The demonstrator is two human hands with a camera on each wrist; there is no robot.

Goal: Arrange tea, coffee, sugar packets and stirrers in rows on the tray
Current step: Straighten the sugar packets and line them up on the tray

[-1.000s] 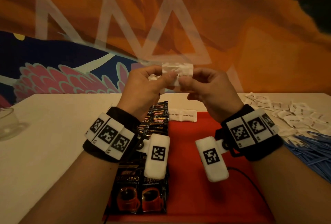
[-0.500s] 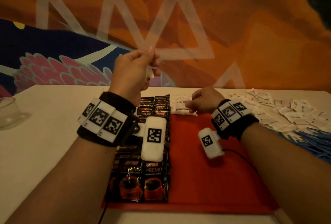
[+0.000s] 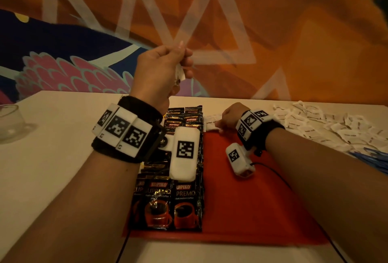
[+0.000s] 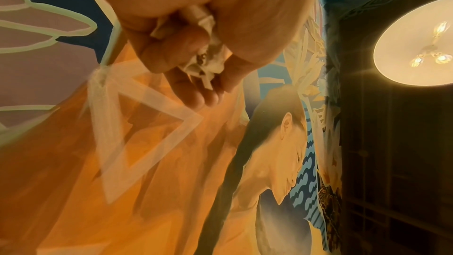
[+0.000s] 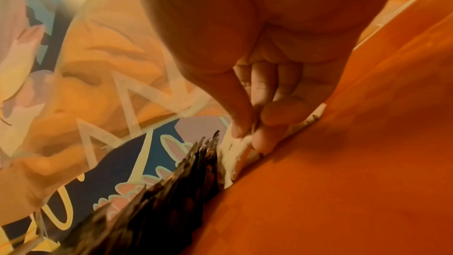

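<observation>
A red tray (image 3: 247, 204) lies in front of me, with overlapping rows of black coffee sachets (image 3: 184, 206) down its left side. White sugar packets (image 3: 211, 123) sit at the tray's far edge beside the sachets. My right hand (image 3: 227, 115) is low there and pinches a white sugar packet (image 5: 236, 147) between thumb and fingertips against the tray. My left hand (image 3: 165, 67) is raised above the sachets, and its curled fingers hold a small bunch of white sugar packets (image 4: 206, 55).
A loose heap of white sugar packets (image 3: 327, 124) covers the table to the right of the tray, with blue stirrers (image 3: 373, 157) in front of it. A glass cup (image 3: 9, 120) stands at the table's left edge. A painted wall rises behind.
Both hands held a white packet together in the air. The right hand has since dropped with it to the tray's far edge, while the left stays raised with its bunch.
</observation>
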